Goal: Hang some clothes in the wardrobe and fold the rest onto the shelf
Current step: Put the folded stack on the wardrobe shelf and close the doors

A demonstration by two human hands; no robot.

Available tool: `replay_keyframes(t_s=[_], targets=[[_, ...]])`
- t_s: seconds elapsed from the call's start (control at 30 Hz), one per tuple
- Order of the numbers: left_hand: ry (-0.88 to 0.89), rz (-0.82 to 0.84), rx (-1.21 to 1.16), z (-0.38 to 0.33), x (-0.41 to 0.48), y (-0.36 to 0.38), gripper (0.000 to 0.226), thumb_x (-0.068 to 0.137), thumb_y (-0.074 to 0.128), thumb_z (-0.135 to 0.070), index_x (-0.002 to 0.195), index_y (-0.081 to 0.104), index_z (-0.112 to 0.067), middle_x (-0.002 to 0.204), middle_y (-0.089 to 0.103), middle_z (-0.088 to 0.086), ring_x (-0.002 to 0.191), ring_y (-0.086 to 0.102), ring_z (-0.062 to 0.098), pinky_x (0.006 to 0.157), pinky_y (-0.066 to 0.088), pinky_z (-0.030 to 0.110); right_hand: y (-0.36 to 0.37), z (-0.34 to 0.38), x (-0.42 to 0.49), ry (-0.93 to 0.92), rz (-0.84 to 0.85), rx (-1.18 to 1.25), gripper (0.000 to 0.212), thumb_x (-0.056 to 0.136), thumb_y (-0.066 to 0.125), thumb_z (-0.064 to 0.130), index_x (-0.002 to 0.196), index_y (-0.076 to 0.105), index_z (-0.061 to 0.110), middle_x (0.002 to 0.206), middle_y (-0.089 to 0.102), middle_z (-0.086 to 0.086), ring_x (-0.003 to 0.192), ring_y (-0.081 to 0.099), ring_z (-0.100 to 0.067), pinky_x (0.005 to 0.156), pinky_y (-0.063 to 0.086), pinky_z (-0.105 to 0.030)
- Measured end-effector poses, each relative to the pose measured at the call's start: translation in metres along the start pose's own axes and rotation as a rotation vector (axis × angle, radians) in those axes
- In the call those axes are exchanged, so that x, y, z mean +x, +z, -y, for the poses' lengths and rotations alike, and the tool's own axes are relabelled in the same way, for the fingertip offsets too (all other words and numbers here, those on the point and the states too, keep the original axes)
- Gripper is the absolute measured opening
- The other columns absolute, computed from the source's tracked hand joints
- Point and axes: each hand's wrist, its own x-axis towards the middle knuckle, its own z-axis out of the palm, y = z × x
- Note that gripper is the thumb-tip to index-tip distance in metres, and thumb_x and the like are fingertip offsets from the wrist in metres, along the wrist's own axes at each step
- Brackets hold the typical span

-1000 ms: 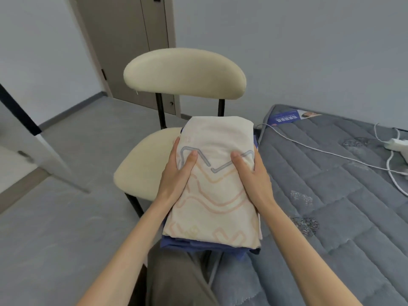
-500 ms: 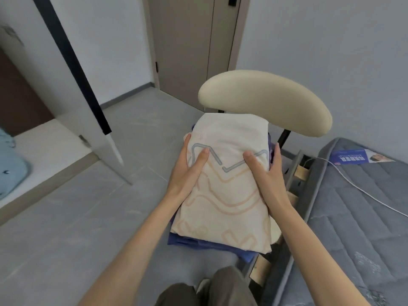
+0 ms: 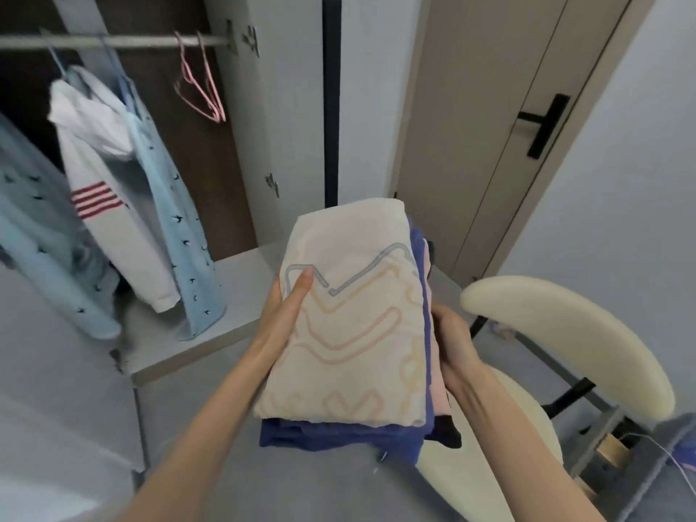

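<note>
Near ctr, facing open wardrobe (image 3: 222, 175), grips folded clothes stack (image 3: 350, 333): left hand (image 3: 280, 318) at left edge w/ thumb on top; right hand (image 3: 454, 344) curled round right edge. Far left hung shirts (image 3: 162, 205); chair (image 3: 565, 333) near right.

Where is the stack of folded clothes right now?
Head view, centre: the stack of folded clothes is held between the left hand and the right hand, just left of the cream chair, with the wardrobe shelf beyond it.
</note>
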Motion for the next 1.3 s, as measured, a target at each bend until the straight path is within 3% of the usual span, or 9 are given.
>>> replay_keyframes(t_s=[0.17,0.3,0.47,0.53,0.6,0.67,0.83,1.13,1.3], targets=[[0.068,-0.159,0.011,-0.055,0.000,-0.073,0.016,0.087,0.052,-0.053,0.103,0.051,-0.049,0.090,0.061,-0.031,0.075,0.058,-0.017,0.059,0.043,0.005,0.087,0.019,0.005,-0.015,0.253,-0.137,0.050,0.095,0.049,0.013,0.046,0.053,0.022,0.045,0.047,0.005,0.039,0.047,-0.009,0.041,0.040,-0.022],[0.053,-0.256,-0.056,-0.066,-0.002,-0.112,0.049,0.085,0.053,-0.057,0.129,0.046,-0.036,0.118,0.060,-0.012,0.102,0.059,0.004,0.083,0.046,0.023,0.140,0.018,0.007,0.035,0.431,-0.116,0.056,0.099,0.046,0.024,0.047,0.067,0.025,0.049,0.059,0.004,0.044,0.058,-0.007,0.045,0.046,-0.017],[0.103,-0.386,-0.039,-0.070,-0.009,-0.144,0.073,0.074,0.053,-0.062,0.138,0.042,-0.030,0.131,0.056,-0.004,0.119,0.053,0.017,0.108,0.037,0.041,0.188,0.012,0.015,0.155,0.555,-0.205,0.063,0.098,0.046,0.030,0.037,0.061,0.022,0.042,0.055,0.005,0.037,0.053,-0.007,0.039,0.042,-0.018],[0.099,-0.393,-0.054,-0.069,-0.009,-0.153,0.074,0.076,0.052,-0.062,0.141,0.040,-0.029,0.132,0.056,-0.003,0.119,0.053,0.016,0.108,0.037,0.040,0.202,0.010,0.018,0.164,0.594,-0.257,0.055,0.097,0.044,0.038,0.048,0.066,0.026,0.048,0.060,0.005,0.043,0.058,-0.007,0.043,0.044,-0.018],[0.053,-0.415,-0.116,-0.067,-0.004,-0.162,0.065,0.085,0.048,-0.057,0.141,0.041,-0.025,0.133,0.055,0.002,0.119,0.053,0.018,0.108,0.036,0.037,0.213,0.010,0.021,0.132,0.641,-0.366,0.042,0.092,0.037,0.060,0.083,0.070,0.035,0.066,0.071,0.008,0.062,0.067,-0.007,0.054,0.050,-0.019],[0.011,-0.421,-0.220,-0.065,-0.001,-0.167,0.055,0.092,0.044,-0.049,0.138,0.043,-0.020,0.133,0.054,0.008,0.121,0.052,0.023,0.111,0.033,0.040,0.222,0.014,0.024,0.131,0.720,-0.472,0.056,0.076,0.034,0.081,0.108,0.060,0.043,0.090,0.074,0.014,0.086,0.069,-0.007,0.068,0.054,-0.022],[-0.004,-0.474,-0.283,-0.071,0.000,-0.173,0.051,0.094,0.041,-0.048,0.135,0.046,-0.018,0.129,0.056,0.007,0.119,0.053,0.024,0.109,0.035,0.039,0.245,0.023,0.025,0.150,0.866,-0.493,0.077,0.066,0.056,0.079,0.130,0.050,0.037,0.112,0.070,0.008,0.104,0.066,-0.013,0.091,0.053,-0.032],[0.132,-0.494,-0.133,-0.118,0.043,-0.219,0.042,0.095,0.039,-0.045,0.132,0.044,-0.023,0.124,0.056,-0.004,0.109,0.057,0.011,0.098,0.043,0.027,0.314,0.036,0.052,0.104,0.981,-0.344,0.070,0.074,0.059,0.060,0.133,0.052,0.024,0.123,0.066,-0.002,0.114,0.062,-0.020,0.107,0.040,-0.040],[0.225,-0.492,-0.093,-0.158,0.089,-0.268,0.040,0.093,0.039,-0.050,0.129,0.039,-0.033,0.109,0.053,-0.018,0.093,0.053,-0.004,0.080,0.041,0.013,0.383,0.053,0.074,0.039,1.001,-0.344,0.063,0.074,0.059,0.058,0.127,0.056,0.024,0.118,0.068,-0.002,0.109,0.064,-0.020,0.095,0.048,-0.034]])
